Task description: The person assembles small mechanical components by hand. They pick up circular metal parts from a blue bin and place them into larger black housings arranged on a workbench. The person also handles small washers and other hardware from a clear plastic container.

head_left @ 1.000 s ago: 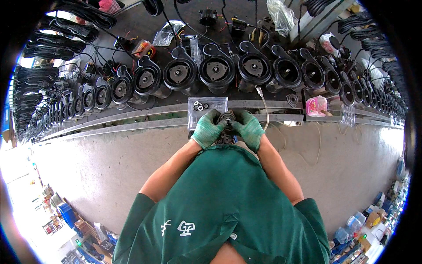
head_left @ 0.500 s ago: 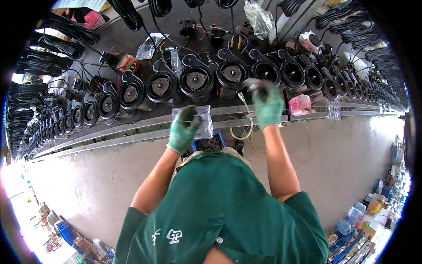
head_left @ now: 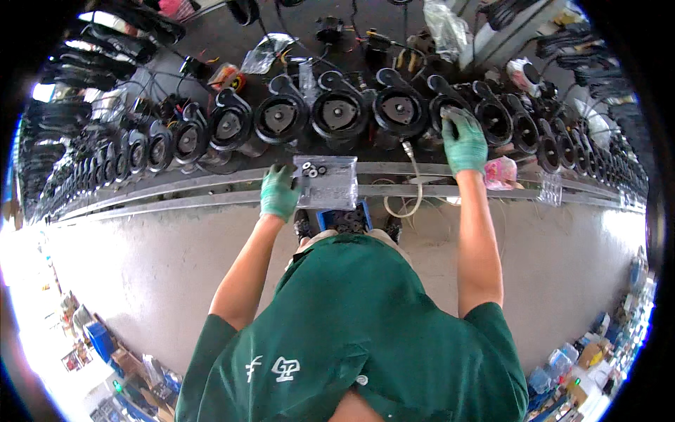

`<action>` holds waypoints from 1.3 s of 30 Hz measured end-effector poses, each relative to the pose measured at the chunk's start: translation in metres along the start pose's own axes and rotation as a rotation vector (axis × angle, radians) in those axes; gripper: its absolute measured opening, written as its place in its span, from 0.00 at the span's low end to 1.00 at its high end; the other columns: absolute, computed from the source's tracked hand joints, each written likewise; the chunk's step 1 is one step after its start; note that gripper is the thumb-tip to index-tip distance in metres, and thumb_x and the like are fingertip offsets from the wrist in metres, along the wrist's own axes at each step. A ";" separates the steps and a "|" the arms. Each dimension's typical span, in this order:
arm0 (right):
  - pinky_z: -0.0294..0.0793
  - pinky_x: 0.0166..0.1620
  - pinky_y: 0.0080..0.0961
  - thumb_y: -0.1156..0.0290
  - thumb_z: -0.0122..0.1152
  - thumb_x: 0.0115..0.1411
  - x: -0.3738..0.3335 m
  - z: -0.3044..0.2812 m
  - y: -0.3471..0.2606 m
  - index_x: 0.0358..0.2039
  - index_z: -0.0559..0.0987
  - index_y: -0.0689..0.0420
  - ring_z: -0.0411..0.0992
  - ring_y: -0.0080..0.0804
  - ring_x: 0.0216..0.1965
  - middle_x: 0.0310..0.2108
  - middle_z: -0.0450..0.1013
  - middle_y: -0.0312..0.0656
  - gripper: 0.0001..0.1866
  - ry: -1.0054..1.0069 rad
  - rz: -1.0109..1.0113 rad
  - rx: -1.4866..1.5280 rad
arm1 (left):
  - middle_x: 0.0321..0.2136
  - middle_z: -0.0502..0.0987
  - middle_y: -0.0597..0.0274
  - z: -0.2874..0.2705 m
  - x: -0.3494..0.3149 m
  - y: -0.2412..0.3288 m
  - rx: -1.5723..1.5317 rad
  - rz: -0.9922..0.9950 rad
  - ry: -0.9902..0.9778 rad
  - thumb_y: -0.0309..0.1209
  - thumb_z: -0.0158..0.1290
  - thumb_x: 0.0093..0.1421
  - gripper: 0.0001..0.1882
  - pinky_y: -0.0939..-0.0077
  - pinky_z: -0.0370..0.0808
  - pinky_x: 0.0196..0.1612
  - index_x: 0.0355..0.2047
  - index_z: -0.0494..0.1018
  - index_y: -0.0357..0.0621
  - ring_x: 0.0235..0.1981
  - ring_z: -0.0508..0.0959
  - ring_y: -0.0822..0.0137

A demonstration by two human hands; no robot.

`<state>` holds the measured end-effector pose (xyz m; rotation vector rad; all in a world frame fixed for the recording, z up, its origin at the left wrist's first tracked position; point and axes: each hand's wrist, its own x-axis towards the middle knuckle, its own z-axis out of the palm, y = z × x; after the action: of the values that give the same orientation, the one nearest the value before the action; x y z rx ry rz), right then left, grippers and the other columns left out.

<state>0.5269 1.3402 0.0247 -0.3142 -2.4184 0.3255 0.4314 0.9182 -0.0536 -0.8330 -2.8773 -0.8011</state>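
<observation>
My right hand (head_left: pixel 465 143), in a green glove with dark fingertips, reaches into the round opening of a black blower housing (head_left: pixel 437 86). Its fingers are curled together, and whatever they hold is hidden. My left hand (head_left: pixel 280 194), gloved alike, rests at the left side of a clear plastic tray (head_left: pixel 337 184), fingers loosely apart with nothing seen in them. Several small black rings (head_left: pixel 310 170) lie in the tray's upper left part. To the left of my right hand stand more housings, such as one with a grey metal plate and central shaft (head_left: pixel 399 107).
A long row of housings runs along the dark bench behind metal rails (head_left: pixel 232 197). A pale hose with a metal end (head_left: pixel 419 179) hangs over the rails. A pink packet (head_left: pixel 500 173) lies at right. Below the tray stands a blue crate (head_left: pixel 324 219); coiled black cables (head_left: pixel 91 67) hang above.
My right hand has moved right and away from me, from near the hose to the housing. My left hand has drawn back from over the tray to its left side, uncovering the rings.
</observation>
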 end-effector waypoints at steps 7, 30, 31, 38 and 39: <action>0.75 0.53 0.42 0.68 0.63 0.60 -0.051 -0.024 0.004 0.41 0.82 0.57 0.76 0.50 0.49 0.47 0.78 0.49 0.10 0.069 0.353 0.257 | 0.55 0.72 0.46 0.025 0.018 -0.008 0.279 -0.020 -0.157 0.34 0.64 0.49 0.23 0.51 0.72 0.55 0.47 0.79 0.44 0.56 0.70 0.42; 0.71 0.60 0.40 0.57 0.69 0.53 -0.129 0.089 0.188 0.65 0.67 0.52 0.70 0.51 0.60 0.60 0.70 0.56 0.40 -0.617 0.658 -0.201 | 0.44 0.76 0.50 0.013 0.033 0.012 0.149 0.085 0.071 0.31 0.58 0.53 0.12 0.50 0.71 0.49 0.39 0.78 0.46 0.47 0.73 0.44; 0.69 0.63 0.38 0.56 0.68 0.54 -0.091 0.076 0.141 0.69 0.63 0.53 0.67 0.51 0.63 0.63 0.66 0.56 0.43 -0.714 0.704 -0.122 | 0.43 0.76 0.49 0.002 0.022 0.008 0.145 0.055 0.123 0.30 0.58 0.52 0.12 0.50 0.71 0.48 0.38 0.78 0.46 0.46 0.73 0.44; 0.76 0.51 0.35 0.67 0.63 0.61 -0.137 0.046 0.114 0.57 0.75 0.60 0.77 0.38 0.51 0.51 0.79 0.42 0.24 -0.449 1.196 0.735 | 0.39 0.77 0.54 -0.015 0.030 0.078 -0.113 0.279 0.167 0.25 0.62 0.47 0.13 0.53 0.72 0.47 0.36 0.77 0.45 0.44 0.75 0.47; 0.77 0.49 0.34 0.69 0.62 0.62 -0.140 0.038 0.092 0.56 0.75 0.61 0.77 0.35 0.50 0.50 0.79 0.41 0.22 -0.395 1.277 1.012 | 0.39 0.77 0.55 -0.018 0.031 0.090 -0.126 0.348 0.182 0.26 0.62 0.47 0.13 0.53 0.72 0.48 0.35 0.77 0.45 0.44 0.76 0.48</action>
<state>0.6200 1.3781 -0.1150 -1.3236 -1.6928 2.1675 0.4484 0.9896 0.0094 -1.1642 -2.4489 -0.9625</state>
